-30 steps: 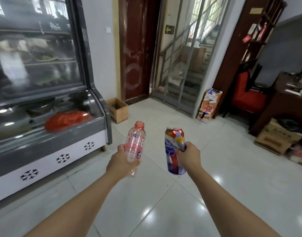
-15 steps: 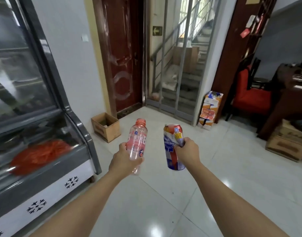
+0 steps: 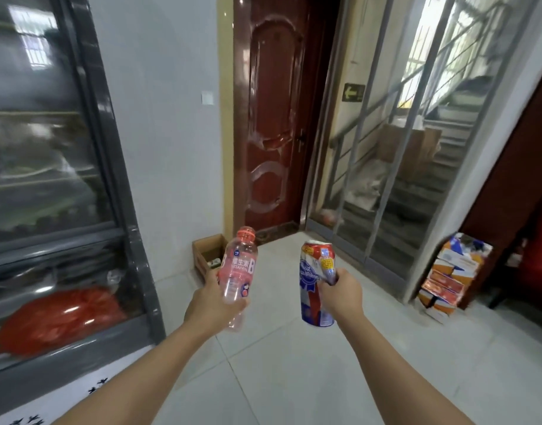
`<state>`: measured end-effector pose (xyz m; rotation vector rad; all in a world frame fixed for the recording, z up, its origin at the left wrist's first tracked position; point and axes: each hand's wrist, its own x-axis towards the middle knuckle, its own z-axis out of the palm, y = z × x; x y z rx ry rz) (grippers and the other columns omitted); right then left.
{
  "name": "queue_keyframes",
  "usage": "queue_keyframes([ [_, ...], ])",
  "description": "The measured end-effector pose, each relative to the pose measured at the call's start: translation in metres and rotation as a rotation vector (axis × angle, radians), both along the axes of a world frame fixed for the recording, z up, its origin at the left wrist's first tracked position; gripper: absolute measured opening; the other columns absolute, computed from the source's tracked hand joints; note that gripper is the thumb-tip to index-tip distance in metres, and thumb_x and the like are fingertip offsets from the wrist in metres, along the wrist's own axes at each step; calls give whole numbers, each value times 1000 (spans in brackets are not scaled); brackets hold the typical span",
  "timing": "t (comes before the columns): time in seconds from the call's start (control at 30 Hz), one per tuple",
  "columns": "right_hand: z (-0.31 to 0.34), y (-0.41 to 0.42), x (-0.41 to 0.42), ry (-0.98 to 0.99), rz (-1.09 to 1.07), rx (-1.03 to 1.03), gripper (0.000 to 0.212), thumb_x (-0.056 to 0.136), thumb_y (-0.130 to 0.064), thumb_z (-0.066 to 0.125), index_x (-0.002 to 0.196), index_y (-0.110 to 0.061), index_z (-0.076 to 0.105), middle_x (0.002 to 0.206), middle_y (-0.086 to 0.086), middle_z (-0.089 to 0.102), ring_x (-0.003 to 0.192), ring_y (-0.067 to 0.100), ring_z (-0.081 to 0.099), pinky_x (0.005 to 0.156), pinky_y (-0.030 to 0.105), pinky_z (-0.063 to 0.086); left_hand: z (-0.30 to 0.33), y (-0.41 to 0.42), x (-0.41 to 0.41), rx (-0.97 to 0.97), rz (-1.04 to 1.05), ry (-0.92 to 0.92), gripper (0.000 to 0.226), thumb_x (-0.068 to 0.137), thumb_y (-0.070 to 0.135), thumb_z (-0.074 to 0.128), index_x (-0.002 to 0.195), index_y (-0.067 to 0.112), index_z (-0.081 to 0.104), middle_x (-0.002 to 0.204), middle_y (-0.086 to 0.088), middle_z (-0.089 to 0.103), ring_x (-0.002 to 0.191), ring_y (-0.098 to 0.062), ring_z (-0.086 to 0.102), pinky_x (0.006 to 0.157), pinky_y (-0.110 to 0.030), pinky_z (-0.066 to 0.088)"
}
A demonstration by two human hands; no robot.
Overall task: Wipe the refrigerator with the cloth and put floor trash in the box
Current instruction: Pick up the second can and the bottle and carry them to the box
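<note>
I see the glass-front refrigerator (image 3: pixel 64 179) filling the left of the frame, red bag (image 3: pixel 61 314) inside at lower left. Left hand (image 3: pixel 213 305) grips a pink plastic bottle (image 3: pixel 237 271), upright, slightly tilted. Open cardboard box (image 3: pixel 202 256) sits on the floor just behind the bottle, against the wall. Right hand (image 3: pixel 343 294) grips a beer can (image 3: pixel 315 283), centre frame. Stacked cartons (image 3: pixel 447 277) at right.
</note>
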<state>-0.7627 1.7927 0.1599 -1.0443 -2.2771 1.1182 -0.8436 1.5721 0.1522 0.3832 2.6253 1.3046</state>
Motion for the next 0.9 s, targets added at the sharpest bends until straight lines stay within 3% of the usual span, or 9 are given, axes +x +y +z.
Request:
queue_keyframes([
  [0.2,-7,66,-119,-49,67,43,26,89,-22,57,114,-16,57,109,5,67,90,19,63,63,26,46,-9,73,-112,19,58,16,77,69,36,77,130,19,33,114,-2,60,94,-22,62,83,-38,54],
  [0.47,4,169,-254,-63,58,33,25,89,-20,59,112,-14,54,110,7,65,92,20,62,65,27,47,-1,174,-254,19,87,9,73,70,34,77,128,19,36,115,-3,63,97,-21,62,86,-34,51],
  [0.63,-4,222,-347,-61,115,24,26,89,-19,58,114,-13,55,111,6,65,98,22,63,68,28,48,-4,225,-334,43,146,-3,72,68,29,80,126,19,39,98,5,58,79,-13,61,59,-20,50],
  [0.7,-10,241,-391,-36,171,8,28,89,-18,58,116,-14,56,112,6,65,99,23,63,72,30,50,-9,243,-369,23,173,16,69,67,30,80,123,20,41,95,7,59,79,-13,62,68,-24,53],
  [0.8,-18,270,-465,-31,247,-20,28,89,-18,59,116,-13,56,113,6,65,100,22,63,74,30,50,-17,269,-421,-9,251,18,74,66,37,79,125,19,39,110,1,60,91,-18,62,80,-32,53],
  [0.9,-23,297,-535,-67,338,-45,29,89,-20,60,116,-14,53,116,6,63,103,22,62,78,32,52,-22,292,-469,-12,329,-30,80,66,40,78,130,21,35,116,-1,60,94,-20,62,83,-35,53],
])
